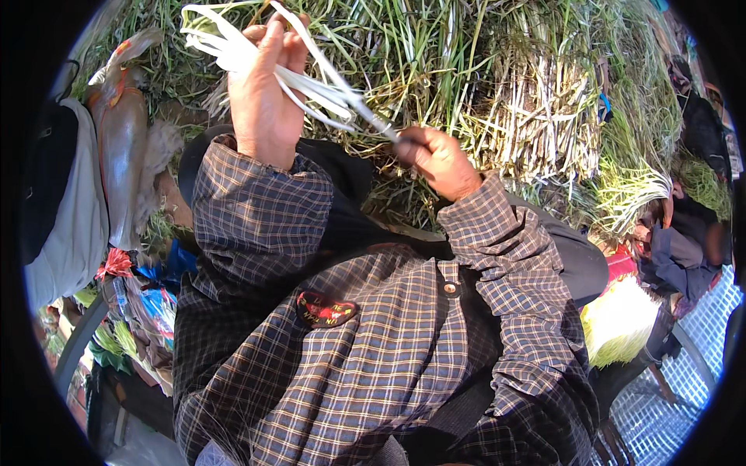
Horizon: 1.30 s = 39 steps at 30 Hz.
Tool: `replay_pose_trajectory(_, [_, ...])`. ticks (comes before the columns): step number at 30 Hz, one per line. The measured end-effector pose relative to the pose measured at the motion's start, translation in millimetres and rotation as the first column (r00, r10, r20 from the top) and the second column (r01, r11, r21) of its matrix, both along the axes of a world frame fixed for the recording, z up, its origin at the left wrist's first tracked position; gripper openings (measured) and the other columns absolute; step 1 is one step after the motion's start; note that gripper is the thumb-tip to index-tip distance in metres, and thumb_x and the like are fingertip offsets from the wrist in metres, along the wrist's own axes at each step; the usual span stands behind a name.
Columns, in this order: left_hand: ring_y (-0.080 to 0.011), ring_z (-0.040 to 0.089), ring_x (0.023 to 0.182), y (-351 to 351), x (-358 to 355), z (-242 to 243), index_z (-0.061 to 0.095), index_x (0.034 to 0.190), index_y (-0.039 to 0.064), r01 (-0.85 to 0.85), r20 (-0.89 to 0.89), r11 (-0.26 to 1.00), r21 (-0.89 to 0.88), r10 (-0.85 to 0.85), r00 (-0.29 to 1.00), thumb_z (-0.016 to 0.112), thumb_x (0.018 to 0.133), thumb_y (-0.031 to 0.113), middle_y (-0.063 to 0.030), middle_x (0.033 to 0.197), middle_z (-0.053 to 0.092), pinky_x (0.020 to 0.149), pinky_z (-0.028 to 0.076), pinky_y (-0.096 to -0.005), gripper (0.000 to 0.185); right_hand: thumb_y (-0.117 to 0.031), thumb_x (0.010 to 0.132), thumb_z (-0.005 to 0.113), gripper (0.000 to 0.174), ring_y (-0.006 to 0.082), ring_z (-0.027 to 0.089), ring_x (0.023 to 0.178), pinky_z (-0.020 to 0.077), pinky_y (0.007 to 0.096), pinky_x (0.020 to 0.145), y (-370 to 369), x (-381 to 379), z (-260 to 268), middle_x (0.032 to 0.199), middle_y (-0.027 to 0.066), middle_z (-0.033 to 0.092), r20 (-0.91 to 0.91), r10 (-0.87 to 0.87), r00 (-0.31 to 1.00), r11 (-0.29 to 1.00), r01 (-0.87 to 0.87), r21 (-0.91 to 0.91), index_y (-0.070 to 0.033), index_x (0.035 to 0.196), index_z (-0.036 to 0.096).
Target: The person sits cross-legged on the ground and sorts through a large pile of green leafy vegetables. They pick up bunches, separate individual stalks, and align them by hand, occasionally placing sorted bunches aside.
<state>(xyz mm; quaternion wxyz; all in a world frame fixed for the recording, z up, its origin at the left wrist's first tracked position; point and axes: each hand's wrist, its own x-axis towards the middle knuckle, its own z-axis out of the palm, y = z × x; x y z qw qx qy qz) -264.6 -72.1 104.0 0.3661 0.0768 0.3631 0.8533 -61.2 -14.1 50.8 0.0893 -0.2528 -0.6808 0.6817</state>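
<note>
My left hand (267,93) is raised at the upper left, its fingers closed around a small bunch of pale, leek-like stalks (233,49). Sunlight washes out much of the bunch, and its white ends spread toward the right. Lower and to the right, my right hand (440,160) grips the dark end of a thin, knife-like tool (373,116). The tool slants up and left across the stalk ends; glare hides where its bright part stops. Whether it touches the stalks I cannot tell.
A thick heap of long green and straw-coloured stalks (530,110) spreads in front of my knees. On the right, a co-worker's hand (676,191) is at another pale bunch (647,192). A bright trimmed bundle (620,323) lies at my right side. Another person's light-grey clothing (76,204) borders the left.
</note>
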Motion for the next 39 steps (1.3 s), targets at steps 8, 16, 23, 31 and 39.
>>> replay_pose_trajectory(8, [-0.0163,0.055,0.083,3,71,-17,0.047,0.088,0.007,0.324,0.218,0.943,-0.072,-0.302,0.928,0.056,0.076,0.003,-0.0115,0.101,0.051,0.069,0.046,-0.0253,0.015,-0.023,0.081,0.053,0.021,0.0127,0.055,0.060,0.0430,0.0266,0.055,-9,-18,15,0.064,0.0087,0.057,0.063,-0.252,0.966,0.938,0.228,0.261,-0.005,0.093,0.055])
replay_pose_trajectory(16, [-0.0075,0.049,0.059,1,53,-18,0.015,0.129,0.009,0.322,0.136,0.942,-0.098,-0.308,0.942,0.046,0.084,0.008,-0.0135,0.101,0.053,0.049,0.038,-0.0173,0.055,-0.018,0.085,0.044,0.018,0.0121,0.052,0.071,0.0448,0.0274,0.066,52,-19,-33,0.080,0.0046,0.057,0.208,-0.391,0.896,0.893,0.424,-0.148,-0.004,0.091,0.053])
replay_pose_trajectory(23, [-0.0124,0.059,0.069,10,46,2,0.027,0.123,0.004,0.244,-0.134,0.963,-0.116,-0.259,0.957,0.049,0.082,0.010,-0.0111,0.088,0.058,0.059,0.049,-0.0219,0.047,-0.013,0.080,0.051,0.030,0.0169,0.051,0.083,0.0447,0.0224,0.065,89,-22,-123,0.100,0.0129,0.051,0.483,-0.418,0.770,0.827,0.543,-0.149,-0.003,0.108,0.043])
replay_pose_trajectory(31, [-0.0067,0.040,0.047,7,45,-17,0.049,0.095,0.007,0.397,0.214,0.901,-0.175,-0.359,0.908,0.051,0.082,0.022,0.0044,0.054,0.039,0.044,0.032,-0.0172,0.020,-0.013,0.078,0.055,0.030,0.0078,0.050,0.057,0.0415,0.0193,0.047,74,-10,-99,0.077,0.0048,0.057,0.391,-0.305,0.868,0.944,0.330,0.005,-0.004,0.106,0.051])
replay_pose_trajectory(39, [-0.0132,0.059,0.065,10,48,-8,0.050,0.087,0.006,0.387,0.094,0.904,-0.182,-0.376,0.922,0.058,0.078,0.017,-0.0013,0.065,0.055,0.050,0.043,-0.0194,0.017,-0.005,0.080,0.049,0.012,0.0088,0.048,0.068,0.0402,0.0192,0.063,78,-8,-3,0.080,0.0008,0.052,0.089,-0.587,0.805,0.808,0.589,-0.003,-0.003,0.091,0.052])
